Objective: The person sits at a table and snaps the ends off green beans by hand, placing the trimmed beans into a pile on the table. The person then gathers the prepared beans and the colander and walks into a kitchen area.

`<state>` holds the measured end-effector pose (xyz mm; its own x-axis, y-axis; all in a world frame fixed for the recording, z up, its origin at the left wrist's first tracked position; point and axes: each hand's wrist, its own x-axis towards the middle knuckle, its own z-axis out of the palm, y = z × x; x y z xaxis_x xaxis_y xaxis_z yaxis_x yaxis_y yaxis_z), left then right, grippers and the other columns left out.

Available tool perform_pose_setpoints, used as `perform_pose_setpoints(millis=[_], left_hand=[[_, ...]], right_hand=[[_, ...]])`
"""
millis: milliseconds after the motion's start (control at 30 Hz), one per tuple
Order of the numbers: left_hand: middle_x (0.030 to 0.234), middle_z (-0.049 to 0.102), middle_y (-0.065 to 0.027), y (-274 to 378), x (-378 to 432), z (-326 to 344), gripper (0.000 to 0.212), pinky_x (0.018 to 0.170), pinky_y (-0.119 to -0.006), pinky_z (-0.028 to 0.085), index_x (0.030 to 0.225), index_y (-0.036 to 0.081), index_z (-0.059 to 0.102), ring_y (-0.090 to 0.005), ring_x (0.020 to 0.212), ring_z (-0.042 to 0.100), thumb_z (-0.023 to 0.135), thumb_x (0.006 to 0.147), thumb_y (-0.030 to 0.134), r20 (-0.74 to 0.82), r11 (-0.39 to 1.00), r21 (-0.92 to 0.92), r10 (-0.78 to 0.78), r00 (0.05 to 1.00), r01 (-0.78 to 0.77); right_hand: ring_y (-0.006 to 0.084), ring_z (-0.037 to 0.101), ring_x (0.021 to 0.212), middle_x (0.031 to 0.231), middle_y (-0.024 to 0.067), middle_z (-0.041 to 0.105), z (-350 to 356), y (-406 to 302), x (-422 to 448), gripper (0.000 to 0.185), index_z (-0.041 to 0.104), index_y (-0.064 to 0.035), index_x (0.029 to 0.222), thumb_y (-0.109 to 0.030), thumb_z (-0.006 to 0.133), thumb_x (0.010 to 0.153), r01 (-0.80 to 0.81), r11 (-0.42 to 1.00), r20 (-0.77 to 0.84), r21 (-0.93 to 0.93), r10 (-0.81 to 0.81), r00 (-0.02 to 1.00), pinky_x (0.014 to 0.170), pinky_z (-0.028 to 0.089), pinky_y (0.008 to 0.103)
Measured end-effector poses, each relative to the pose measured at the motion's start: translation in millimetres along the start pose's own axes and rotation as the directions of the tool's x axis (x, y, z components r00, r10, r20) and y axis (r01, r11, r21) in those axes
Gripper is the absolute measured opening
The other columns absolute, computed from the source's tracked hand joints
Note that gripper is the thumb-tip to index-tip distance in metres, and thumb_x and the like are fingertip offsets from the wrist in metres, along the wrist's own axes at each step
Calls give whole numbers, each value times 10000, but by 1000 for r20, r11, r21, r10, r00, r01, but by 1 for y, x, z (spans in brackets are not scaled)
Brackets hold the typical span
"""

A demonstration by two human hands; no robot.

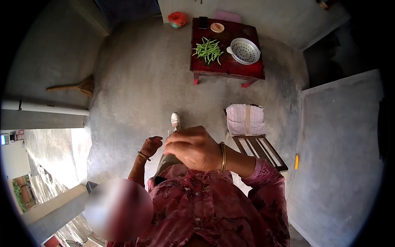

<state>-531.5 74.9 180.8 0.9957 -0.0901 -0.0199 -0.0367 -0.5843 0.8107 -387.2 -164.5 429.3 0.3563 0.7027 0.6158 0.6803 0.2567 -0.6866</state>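
My right hand (194, 149) is raised in front of my chest, its fingers curled and their tips turned away from view, so whether it holds something cannot be told. Lower and to the left is my left hand (151, 146), with bent fingers and nothing visible in it. Each wrist wears a gold-coloured bangle. Beyond the hands, a low red wooden table (228, 70) bears a pile of green beans (208, 51), a perforated metal steamer basket (245, 51), a small round dish (217, 27) and a dark flat object (203, 23).
A wooden chair (259, 151) with a striped cushion (245, 119) stands at my right. A red plastic bag (177, 19) sits by the wall left of the table. A broom (83, 87) lies near the left wall, beside a doorway.
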Motion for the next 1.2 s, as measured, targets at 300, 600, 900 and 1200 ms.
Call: perform_pose_setpoints(millis=[300, 600, 900, 1200], left_hand=[[821, 672, -142, -57, 258, -51, 283, 708, -327, 514, 1014, 8, 619, -214, 770, 654, 623, 785, 173, 294, 976, -11, -206, 933, 219], [892, 663, -163, -86, 501, -38, 315, 754, -354, 504, 1028, -3, 614, -259, 846, 648, 611, 788, 200, 382, 981, 104, -192, 904, 165], [897, 637, -187, -136, 637, 20, 327, 772, -389, 476, 952, -12, 598, -298, 876, 617, 594, 792, 273, 214, 944, 86, -328, 920, 317], [1024, 564, -229, -182, 704, 53, 544, 936, -424, 373, 982, -25, 610, -359, 1034, 506, 638, 733, 457, 199, 917, 274, -349, 916, 290]], right_hand=[[162, 629, 649, 756, 85, 638, -44, 244, -35, 164, 627, 12, 836, 53, 485, 763, -683, 729, -285, 48, 665, 691, 572, 498, 273], [111, 608, 562, 749, 81, 655, -108, 383, -52, 206, 644, 15, 848, 5, 444, 800, -836, 349, -342, 423, 916, 209, 497, 504, 242], [126, 611, 594, 822, 106, 658, -176, 514, -69, 225, 629, 19, 964, -40, 487, 798, -815, 160, -241, 557, 970, 26, 506, 503, 249], [234, 616, 962, 1065, 182, 619, -145, 615, -144, 394, 540, 41, 1158, -64, 608, 784, -779, 22, -140, 626, 987, -85, 779, 518, 322]])
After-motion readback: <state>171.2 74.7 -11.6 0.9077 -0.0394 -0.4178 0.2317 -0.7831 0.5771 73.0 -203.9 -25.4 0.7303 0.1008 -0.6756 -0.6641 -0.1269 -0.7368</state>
